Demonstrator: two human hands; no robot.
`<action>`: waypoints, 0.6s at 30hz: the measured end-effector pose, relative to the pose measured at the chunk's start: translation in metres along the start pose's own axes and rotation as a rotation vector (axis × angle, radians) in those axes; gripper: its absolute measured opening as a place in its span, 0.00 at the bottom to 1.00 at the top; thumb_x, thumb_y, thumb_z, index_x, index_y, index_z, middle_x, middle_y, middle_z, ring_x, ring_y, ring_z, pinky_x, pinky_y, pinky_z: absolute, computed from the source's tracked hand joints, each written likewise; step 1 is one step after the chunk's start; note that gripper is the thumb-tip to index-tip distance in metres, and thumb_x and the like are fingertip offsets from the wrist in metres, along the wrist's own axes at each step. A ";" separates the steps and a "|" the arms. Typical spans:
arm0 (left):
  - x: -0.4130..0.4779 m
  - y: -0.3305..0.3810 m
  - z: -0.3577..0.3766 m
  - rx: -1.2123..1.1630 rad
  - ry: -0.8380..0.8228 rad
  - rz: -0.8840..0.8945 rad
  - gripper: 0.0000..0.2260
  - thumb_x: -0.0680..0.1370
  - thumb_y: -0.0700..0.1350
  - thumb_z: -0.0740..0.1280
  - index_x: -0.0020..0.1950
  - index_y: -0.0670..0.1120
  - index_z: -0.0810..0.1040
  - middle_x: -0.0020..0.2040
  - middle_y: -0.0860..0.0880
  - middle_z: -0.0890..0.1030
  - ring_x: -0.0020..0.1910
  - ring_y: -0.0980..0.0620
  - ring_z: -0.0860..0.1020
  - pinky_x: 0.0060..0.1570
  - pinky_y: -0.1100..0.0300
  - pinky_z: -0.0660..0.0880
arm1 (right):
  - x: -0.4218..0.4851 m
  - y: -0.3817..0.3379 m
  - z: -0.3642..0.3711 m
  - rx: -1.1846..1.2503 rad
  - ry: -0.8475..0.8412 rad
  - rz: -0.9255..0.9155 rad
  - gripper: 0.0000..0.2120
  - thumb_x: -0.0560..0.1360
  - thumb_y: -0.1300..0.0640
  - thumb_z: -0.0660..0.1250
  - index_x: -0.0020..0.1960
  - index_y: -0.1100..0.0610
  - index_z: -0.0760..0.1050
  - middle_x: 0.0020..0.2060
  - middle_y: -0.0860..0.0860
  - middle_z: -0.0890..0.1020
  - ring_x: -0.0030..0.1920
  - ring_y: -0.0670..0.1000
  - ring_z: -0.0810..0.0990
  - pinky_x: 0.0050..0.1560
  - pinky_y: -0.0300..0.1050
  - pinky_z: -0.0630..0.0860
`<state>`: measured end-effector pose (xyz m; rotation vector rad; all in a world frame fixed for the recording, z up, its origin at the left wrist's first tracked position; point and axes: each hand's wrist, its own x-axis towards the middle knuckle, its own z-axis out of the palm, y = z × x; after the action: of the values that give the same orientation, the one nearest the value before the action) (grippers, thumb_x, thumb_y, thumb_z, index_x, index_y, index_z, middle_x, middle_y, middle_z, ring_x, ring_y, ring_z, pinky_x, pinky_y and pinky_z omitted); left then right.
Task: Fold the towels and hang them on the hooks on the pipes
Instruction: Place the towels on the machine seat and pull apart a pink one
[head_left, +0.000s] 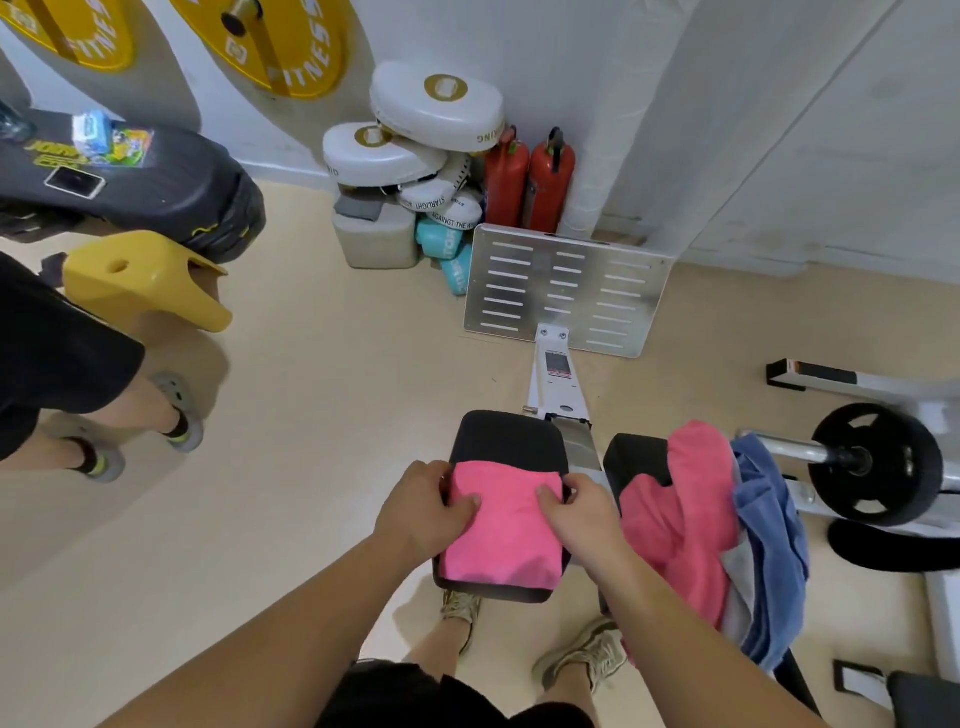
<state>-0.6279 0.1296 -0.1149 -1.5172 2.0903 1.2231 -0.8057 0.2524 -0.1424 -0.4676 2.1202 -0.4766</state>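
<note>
Beige gym floor below, my shoes (584, 657) showing beside the black pad (506, 436) in front of me. Both forearms reach forward and down, closing in on it. Flat on that pad lies the folded pink towel (501, 525), right between my hands. My left hand (423, 512) grips its left edge, thumb across the top, fingers curled round the side. My right hand (582, 514) pinches the right edge the same way. Its long side runs away from me. Just right, on the neighbouring pad (634, 457), there's a loose heap: crumpled pink towel (685, 499), grey towel (740, 571), blue towel (769, 545). Further off, a slotted silver footplate (566, 291), then two red fire extinguishers (524, 182) at the wall.
</note>
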 end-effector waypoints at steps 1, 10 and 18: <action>0.001 0.000 0.002 0.026 -0.013 -0.023 0.22 0.76 0.59 0.70 0.65 0.48 0.76 0.58 0.47 0.75 0.54 0.48 0.79 0.55 0.54 0.78 | 0.001 0.001 -0.001 -0.003 -0.029 0.019 0.22 0.74 0.40 0.66 0.62 0.50 0.78 0.55 0.51 0.81 0.53 0.53 0.82 0.57 0.53 0.81; 0.010 0.020 -0.003 0.015 -0.039 -0.005 0.06 0.70 0.47 0.69 0.45 0.52 0.74 0.46 0.51 0.80 0.47 0.49 0.78 0.42 0.58 0.76 | -0.018 -0.004 -0.006 0.145 0.052 0.016 0.03 0.74 0.56 0.69 0.45 0.49 0.77 0.41 0.46 0.82 0.46 0.50 0.81 0.51 0.51 0.80; 0.004 0.004 -0.001 -0.085 0.140 -0.021 0.23 0.77 0.48 0.71 0.71 0.50 0.72 0.60 0.51 0.79 0.58 0.48 0.78 0.52 0.56 0.77 | -0.008 -0.009 -0.011 0.235 0.124 0.005 0.09 0.77 0.56 0.73 0.56 0.53 0.79 0.45 0.44 0.81 0.48 0.47 0.81 0.54 0.44 0.76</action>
<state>-0.6332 0.1264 -0.1152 -1.7036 2.1277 1.2454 -0.8092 0.2505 -0.1261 -0.3042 2.1479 -0.7586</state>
